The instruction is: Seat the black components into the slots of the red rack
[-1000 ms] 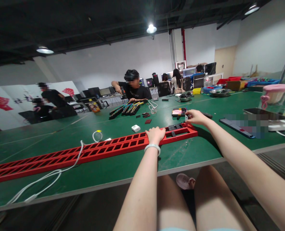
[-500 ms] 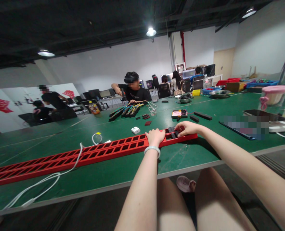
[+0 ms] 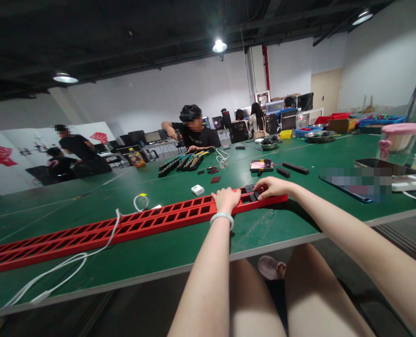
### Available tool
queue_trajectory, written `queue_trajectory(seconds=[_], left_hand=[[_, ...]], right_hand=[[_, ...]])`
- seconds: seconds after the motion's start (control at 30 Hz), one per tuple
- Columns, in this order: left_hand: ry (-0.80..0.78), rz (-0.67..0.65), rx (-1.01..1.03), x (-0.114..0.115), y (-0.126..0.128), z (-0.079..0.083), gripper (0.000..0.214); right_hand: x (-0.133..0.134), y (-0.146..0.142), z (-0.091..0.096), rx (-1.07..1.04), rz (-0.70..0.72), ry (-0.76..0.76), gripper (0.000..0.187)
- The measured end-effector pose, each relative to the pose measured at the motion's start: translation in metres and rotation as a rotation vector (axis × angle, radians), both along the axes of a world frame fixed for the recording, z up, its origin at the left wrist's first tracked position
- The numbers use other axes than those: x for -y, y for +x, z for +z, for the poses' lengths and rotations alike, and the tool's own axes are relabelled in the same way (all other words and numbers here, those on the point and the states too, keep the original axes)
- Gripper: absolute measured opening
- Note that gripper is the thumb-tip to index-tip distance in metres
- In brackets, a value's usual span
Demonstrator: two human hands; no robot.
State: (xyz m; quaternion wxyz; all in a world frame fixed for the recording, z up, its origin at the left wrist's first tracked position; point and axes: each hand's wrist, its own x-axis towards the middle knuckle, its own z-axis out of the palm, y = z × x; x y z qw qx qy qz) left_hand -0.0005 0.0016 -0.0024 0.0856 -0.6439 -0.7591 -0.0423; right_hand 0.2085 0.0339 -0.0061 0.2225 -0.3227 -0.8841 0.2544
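Observation:
A long red slotted tray (image 3: 152, 220) lies across the green table (image 3: 180, 252). My left hand (image 3: 226, 198) rests closed on the tray's top, a white bangle on the wrist. My right hand (image 3: 274, 186) sits at the tray's right end, fingertips pressed on small black blocks (image 3: 252, 193) set in the slots; what the fingers pinch is hidden. Two loose black bars (image 3: 289, 169) lie just beyond, by a small pink-edged box (image 3: 262, 164).
A white cable (image 3: 70, 262) crosses the tray on the left; a white adapter (image 3: 197, 189) lies behind it. A person opposite works on black strips with coloured wires (image 3: 183, 161). A pink-lidded jar (image 3: 399, 136), a dark tablet (image 3: 376, 164) and metal bowls (image 3: 320, 135) stand at the right.
My right hand drew back from beyond the tray and came down on the black blocks at the tray's right end. The left hand has stayed put.

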Motion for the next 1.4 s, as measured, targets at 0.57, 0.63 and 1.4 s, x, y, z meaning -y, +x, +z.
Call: queue_trajectory(seconds=[0.57, 0.63, 1.4], left_hand=[[-0.008, 0.007, 0.022, 0.0, 0.0, 0.0, 0.042], [-0.004, 0.005, 0.018, 0.0, 0.0, 0.0, 0.041], [-0.011, -0.002, 0.018, 0.001, -0.001, 0.003, 0.04]], right_hand=[[0.011, -0.007, 0.003, 0.068, 0.036, 0.167, 0.022], [0.013, -0.01, 0.002, 0.065, 0.025, 0.191, 0.018], [-0.055, 0.044, -0.027, 0.101, -0.318, 0.117, 0.018]])
